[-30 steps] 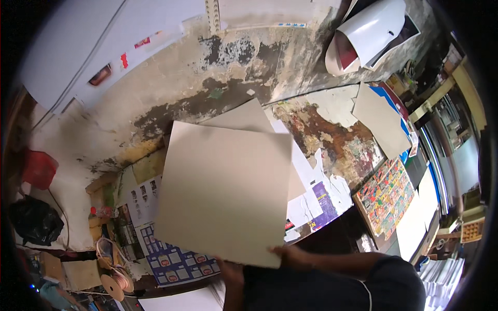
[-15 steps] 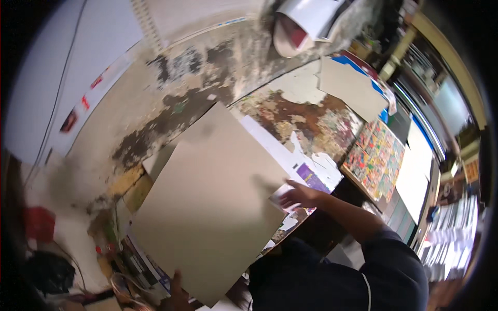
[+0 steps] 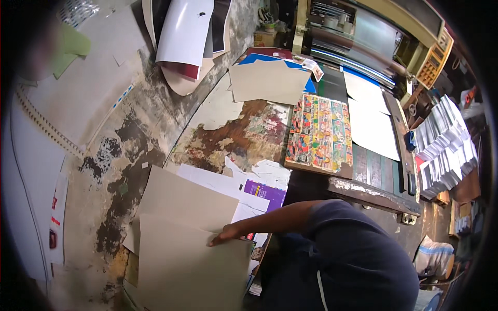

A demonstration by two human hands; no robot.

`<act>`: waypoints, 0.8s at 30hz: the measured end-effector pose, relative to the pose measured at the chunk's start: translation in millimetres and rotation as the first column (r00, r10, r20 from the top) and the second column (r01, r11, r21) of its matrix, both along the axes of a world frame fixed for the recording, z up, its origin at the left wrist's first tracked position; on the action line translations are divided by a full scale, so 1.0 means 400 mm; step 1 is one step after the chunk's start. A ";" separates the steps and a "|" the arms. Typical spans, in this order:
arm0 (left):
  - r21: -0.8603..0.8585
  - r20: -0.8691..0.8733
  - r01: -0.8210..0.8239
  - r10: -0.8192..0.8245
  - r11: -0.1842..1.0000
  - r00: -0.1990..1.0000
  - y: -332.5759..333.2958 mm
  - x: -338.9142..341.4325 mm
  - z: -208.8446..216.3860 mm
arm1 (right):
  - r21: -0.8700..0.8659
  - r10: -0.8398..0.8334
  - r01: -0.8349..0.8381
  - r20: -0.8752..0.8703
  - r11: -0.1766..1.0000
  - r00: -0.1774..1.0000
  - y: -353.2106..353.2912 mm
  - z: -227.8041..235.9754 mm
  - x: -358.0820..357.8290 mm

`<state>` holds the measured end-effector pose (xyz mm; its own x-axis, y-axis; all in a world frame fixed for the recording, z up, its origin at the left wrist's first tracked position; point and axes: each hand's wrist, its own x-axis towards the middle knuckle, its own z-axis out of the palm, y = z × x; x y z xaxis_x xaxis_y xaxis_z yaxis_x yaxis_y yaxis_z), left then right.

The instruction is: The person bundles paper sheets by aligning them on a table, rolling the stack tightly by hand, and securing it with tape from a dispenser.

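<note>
A large grey-beige cardboard sheet [image 3: 189,264] fills the lower left of the head view, its near end cut off by the lower rim. My right hand [image 3: 226,236] reaches in from the right and is closed on this sheet at its far right corner, fingers bent over the top face. Beyond it, partly covered, lies a second cardboard sheet [image 3: 192,194] of the same colour. White paper [image 3: 210,179] and a purple printed sheet [image 3: 265,193] lie just past my right wrist. My left hand is not in view.
A board covered in colourful comic-like pictures [image 3: 319,132] rests on the right. Behind it are more cardboard pieces [image 3: 270,80] and a machine bed with white sheets [image 3: 371,124]. Stacked papers [image 3: 446,145] stand far right. A stained wall [image 3: 124,150] borders the left.
The view has swung to the right. My right hand has moved from the big sheet's right edge to its far corner, and two sheets now show apart. My left hand has left the view.
</note>
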<state>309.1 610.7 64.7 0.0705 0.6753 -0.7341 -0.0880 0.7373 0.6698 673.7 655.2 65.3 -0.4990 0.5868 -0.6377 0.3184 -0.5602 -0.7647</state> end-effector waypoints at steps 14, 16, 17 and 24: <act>0.021 -0.054 0.075 -0.073 0.997 0.996 0.049 0.332 -0.007 | 0.145 -0.399 0.386 0.072 0.911 0.914 -0.320 0.104 0.443; 0.044 -0.059 0.107 -0.104 0.993 0.993 0.063 0.416 0.009 | 0.191 -0.530 0.517 0.024 0.834 0.847 -0.388 0.116 0.538; 0.049 -0.059 0.134 -0.131 0.990 0.990 0.073 0.457 0.015 | 0.155 -0.569 0.558 0.035 0.815 0.822 -0.425 0.112 0.585; 0.235 -0.058 0.461 -0.461 0.856 0.886 0.251 0.874 0.071 | 0.043 -0.973 0.973 -0.027 0.227 0.228 -0.708 0.181 0.798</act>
<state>658.7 711.1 93.1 0.4165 0.7179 -0.5577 0.2224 0.5143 0.8282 992.9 371.9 137.9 0.4798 0.6418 -0.5982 -0.4449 -0.4097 -0.7964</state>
